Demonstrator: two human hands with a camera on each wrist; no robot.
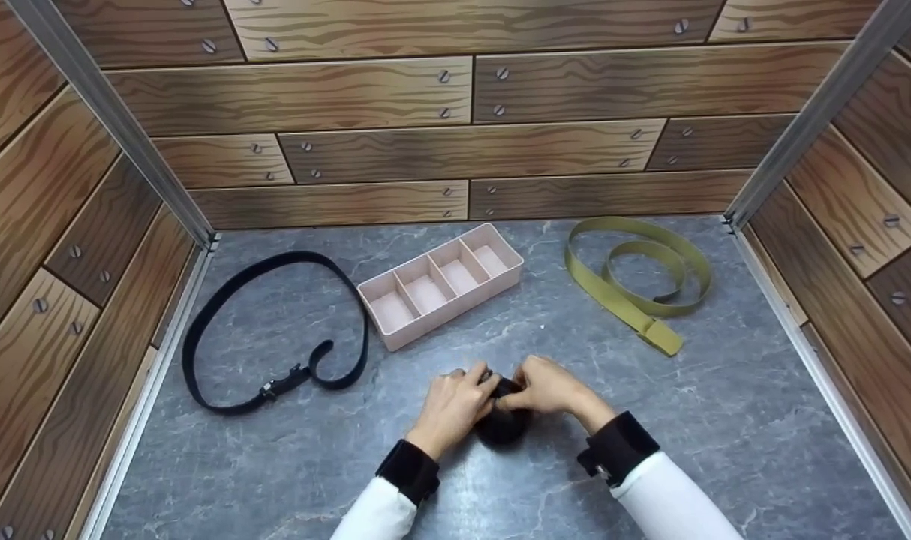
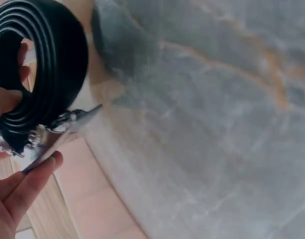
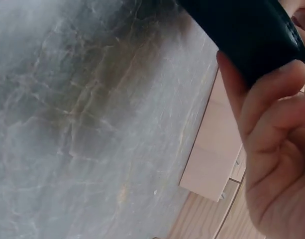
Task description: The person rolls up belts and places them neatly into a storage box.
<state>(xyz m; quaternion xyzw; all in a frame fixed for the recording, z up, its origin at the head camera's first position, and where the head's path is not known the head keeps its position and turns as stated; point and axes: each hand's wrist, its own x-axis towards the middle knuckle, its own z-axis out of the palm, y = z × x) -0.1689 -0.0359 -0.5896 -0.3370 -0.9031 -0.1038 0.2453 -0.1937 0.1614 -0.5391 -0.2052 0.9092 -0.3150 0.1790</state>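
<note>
A black belt (image 1: 503, 430), wound into a tight coil, is held between both hands near the front middle of the work surface. My left hand (image 1: 454, 405) pinches the belt's metal buckle (image 2: 40, 142) at the outside of the coil, as the left wrist view shows. From the other side my right hand (image 1: 551, 386) grips the coil, its fingers (image 3: 274, 87) curled against the smooth outer strap. Several stacked layers and the round hole in the middle show in the left wrist view. From the head view, the hands hide much of the coil.
Behind the hands stands a pink tray (image 1: 440, 313) with several bare compartments. A second black belt (image 1: 193, 337) lies in a loose loop on the left. On the right is an olive belt (image 1: 602, 292), loosely curled. Wood-patterned walls (image 1: 373, 97) enclose the grey marbled surface (image 1: 275, 472).
</note>
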